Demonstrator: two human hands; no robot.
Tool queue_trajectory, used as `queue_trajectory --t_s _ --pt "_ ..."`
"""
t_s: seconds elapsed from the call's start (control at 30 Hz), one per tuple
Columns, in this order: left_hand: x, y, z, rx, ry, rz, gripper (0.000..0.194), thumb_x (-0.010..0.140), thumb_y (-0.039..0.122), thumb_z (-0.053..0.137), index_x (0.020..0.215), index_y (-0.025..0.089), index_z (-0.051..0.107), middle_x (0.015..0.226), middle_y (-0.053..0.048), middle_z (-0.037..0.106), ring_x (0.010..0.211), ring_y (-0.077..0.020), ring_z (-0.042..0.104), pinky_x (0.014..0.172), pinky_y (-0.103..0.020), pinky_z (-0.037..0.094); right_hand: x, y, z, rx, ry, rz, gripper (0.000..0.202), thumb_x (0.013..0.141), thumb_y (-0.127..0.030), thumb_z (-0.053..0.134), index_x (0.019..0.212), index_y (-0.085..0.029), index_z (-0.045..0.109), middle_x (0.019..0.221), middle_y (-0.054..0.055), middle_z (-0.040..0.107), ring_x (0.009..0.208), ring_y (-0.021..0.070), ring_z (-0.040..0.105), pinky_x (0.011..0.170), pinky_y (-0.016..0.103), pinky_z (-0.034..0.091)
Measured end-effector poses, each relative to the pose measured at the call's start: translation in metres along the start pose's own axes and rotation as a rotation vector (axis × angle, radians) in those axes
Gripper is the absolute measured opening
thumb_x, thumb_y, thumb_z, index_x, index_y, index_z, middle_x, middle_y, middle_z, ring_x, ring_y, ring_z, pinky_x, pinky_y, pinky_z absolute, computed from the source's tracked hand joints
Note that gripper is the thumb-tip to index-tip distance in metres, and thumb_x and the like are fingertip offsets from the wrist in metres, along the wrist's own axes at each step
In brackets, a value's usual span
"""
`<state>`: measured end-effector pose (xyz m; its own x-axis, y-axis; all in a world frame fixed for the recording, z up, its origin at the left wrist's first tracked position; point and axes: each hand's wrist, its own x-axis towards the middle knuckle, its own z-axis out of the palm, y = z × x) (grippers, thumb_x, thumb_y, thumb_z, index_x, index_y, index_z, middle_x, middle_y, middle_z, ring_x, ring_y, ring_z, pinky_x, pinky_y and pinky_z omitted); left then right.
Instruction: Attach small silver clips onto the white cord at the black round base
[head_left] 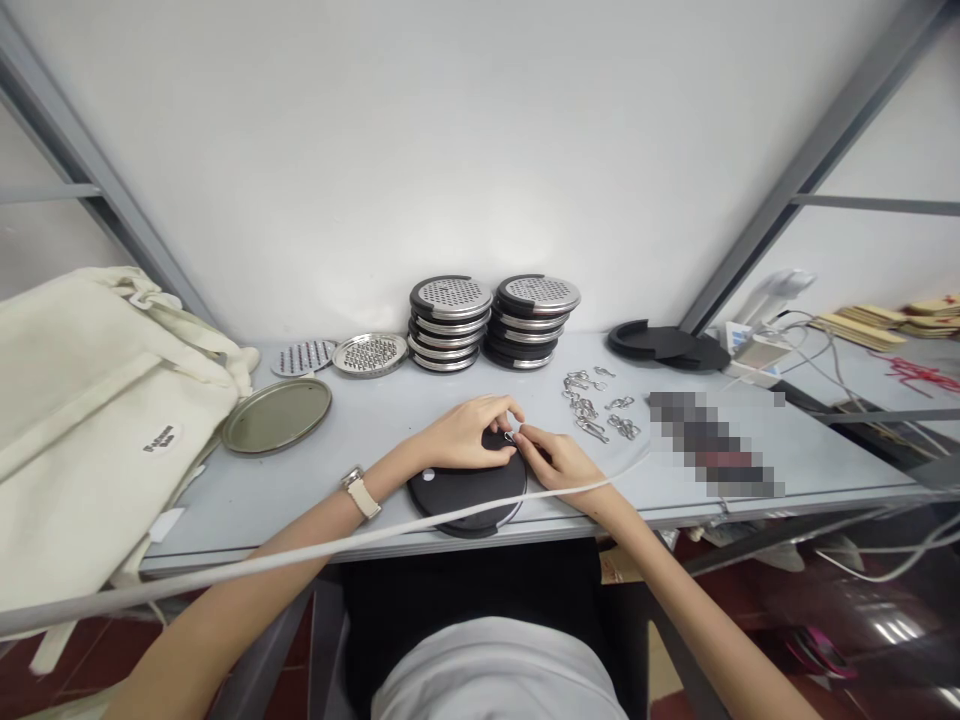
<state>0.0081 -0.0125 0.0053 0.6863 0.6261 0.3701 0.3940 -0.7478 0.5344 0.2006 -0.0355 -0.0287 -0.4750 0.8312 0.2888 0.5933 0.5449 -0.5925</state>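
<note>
A round black disc [469, 497] lies at the table's front edge, with a small pale hole at its left. My left hand [471, 430] rests over its upper part, thumb and fingers curved round its top edge. My right hand [559, 458] pinches a small metal clip [510, 437] at the disc's upper right, close to my left fingertips. Several loose metal clips [585, 405] lie to the right. Behind stand two stacks of round graters in black holders, a left stack [450, 325] and a right stack [531, 320].
Grater discs [370, 354] and a greenish round plate [277, 416] lie at the left beside a cream bag [90, 420]. Black holders [651, 342] sit at the back right. A white cable [300, 553] crosses the view in front of my forearms.
</note>
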Motion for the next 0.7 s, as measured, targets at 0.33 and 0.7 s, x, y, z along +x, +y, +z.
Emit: queue_trajectory --t_s 0.33,0.7 --pt "0.001 0.0006 -0.0007 -0.114 -0.015 -0.005 0.04 0.068 0.011 0.06 0.107 0.019 0.051 0.088 -0.001 0.059 0.081 -0.0136 0.056 0.077 -0.026 0.046 -0.0003 0.0005 0.0011 0.008 0.002 0.022 0.028 0.093 -0.032 0.035 0.073 -0.019 0.049 0.061 -0.001 0.054 0.052 0.0112 0.047 0.052 0.022 0.031" --pt "0.0008 0.0 -0.0016 -0.165 -0.043 -0.038 0.041 0.069 0.013 0.061 0.108 0.019 0.051 0.085 0.0 0.058 0.079 -0.0132 0.057 0.074 -0.025 0.046 -0.0006 -0.0022 -0.0019 -0.019 -0.024 0.02 0.028 0.094 -0.03 0.032 0.073 -0.02 0.048 0.061 -0.001 0.053 0.051 0.0117 0.046 0.051 0.022 0.031"
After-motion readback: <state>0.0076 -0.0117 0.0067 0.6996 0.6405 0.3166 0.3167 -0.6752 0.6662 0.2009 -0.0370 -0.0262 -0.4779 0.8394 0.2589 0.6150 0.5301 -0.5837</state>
